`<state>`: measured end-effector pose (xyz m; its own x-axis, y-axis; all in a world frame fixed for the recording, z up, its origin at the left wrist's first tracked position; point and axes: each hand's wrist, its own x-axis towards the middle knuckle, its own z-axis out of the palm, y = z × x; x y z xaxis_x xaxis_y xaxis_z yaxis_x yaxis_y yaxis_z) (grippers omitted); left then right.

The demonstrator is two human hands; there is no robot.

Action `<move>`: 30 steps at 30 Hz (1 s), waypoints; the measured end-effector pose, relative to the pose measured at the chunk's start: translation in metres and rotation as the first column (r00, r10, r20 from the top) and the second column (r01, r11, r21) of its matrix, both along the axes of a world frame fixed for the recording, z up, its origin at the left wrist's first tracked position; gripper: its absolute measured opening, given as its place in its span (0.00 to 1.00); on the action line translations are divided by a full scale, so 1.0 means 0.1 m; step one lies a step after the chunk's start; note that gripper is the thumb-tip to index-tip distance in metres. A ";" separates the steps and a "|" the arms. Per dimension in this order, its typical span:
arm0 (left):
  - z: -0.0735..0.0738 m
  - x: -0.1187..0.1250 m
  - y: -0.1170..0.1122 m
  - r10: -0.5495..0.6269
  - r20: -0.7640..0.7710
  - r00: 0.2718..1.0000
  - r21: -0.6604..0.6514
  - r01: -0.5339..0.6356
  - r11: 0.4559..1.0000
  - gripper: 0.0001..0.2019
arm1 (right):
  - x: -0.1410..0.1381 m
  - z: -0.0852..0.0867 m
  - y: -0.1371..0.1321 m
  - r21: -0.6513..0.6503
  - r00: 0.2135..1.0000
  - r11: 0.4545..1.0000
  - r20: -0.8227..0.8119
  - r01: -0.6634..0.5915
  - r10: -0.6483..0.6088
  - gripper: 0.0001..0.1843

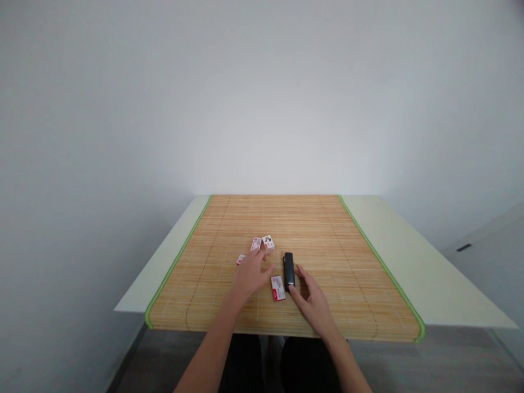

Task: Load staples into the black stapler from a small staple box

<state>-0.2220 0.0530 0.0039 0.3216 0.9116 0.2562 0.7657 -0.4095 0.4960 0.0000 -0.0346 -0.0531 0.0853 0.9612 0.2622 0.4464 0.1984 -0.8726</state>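
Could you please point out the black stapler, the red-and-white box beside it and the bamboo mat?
black stapler (289, 269): head view, middle of its top.
red-and-white box (278, 288): head view, centre of its upper face.
bamboo mat (352, 273): head view, bare slats near its right side.

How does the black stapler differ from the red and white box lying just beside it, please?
The stapler is plain black; the box is white and red. The stapler is longer and narrower; the box is shorter and broader. The stapler points straight away; the box lies slightly askew. Both rest on the bamboo mat.
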 end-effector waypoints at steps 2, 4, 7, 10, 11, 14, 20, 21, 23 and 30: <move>-0.06 0.01 -0.29 -0.058 0.018 0.998 -0.052 0.059 0.997 0.22 | -0.02 0.00 0.01 0.003 1.000 1.000 0.012 0.018 -0.018 0.33; -0.11 0.05 -0.53 -0.092 0.030 0.995 -0.083 0.094 0.992 0.29 | -0.06 0.01 0.01 0.010 0.998 0.999 0.031 0.053 -0.053 0.33; -0.17 0.13 -0.70 -0.047 0.043 0.998 -0.115 0.052 0.992 0.31 | -0.13 0.03 0.02 0.030 0.992 0.994 0.070 0.104 -0.106 0.33; -0.22 0.14 -0.70 -0.025 0.076 0.997 -0.113 0.034 0.993 0.31 | -0.17 0.06 0.02 0.050 0.987 0.991 0.099 0.122 -0.126 0.32; -0.24 0.12 -0.68 -0.035 0.095 0.995 -0.111 0.046 0.993 0.32 | -0.17 0.06 0.02 0.052 0.987 0.991 0.104 0.120 -0.125 0.32; -0.27 0.03 -0.60 -0.054 0.156 0.986 -0.133 0.075 0.988 0.37 | -0.17 0.07 0.02 0.052 0.988 0.993 0.109 0.106 -0.112 0.31; -0.25 -0.08 -0.58 -0.092 0.162 0.983 -0.187 0.122 0.975 0.40 | -0.15 0.06 0.01 0.054 0.989 0.992 0.086 0.116 -0.120 0.29; -0.24 -0.07 -0.60 -0.106 0.161 0.981 -0.188 0.136 0.973 0.40 | -0.15 0.05 0.02 0.054 0.989 0.991 0.083 0.119 -0.123 0.28; -0.23 -0.06 -0.65 -0.141 0.165 0.976 -0.189 0.172 0.967 0.42 | -0.13 0.05 0.06 0.056 0.989 0.991 0.083 0.122 -0.126 0.26; -0.23 -0.05 -0.64 -0.155 0.275 0.949 -0.132 0.197 0.971 0.36 | 0.03 0.13 0.41 0.036 0.990 0.999 0.135 0.025 -0.030 0.21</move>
<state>-0.2269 -0.0107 -0.0192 0.4219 0.8815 0.2121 0.5232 -0.4278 0.7370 0.0032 0.0061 -0.0400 0.0729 0.9493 0.3059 0.5657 0.2132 -0.7966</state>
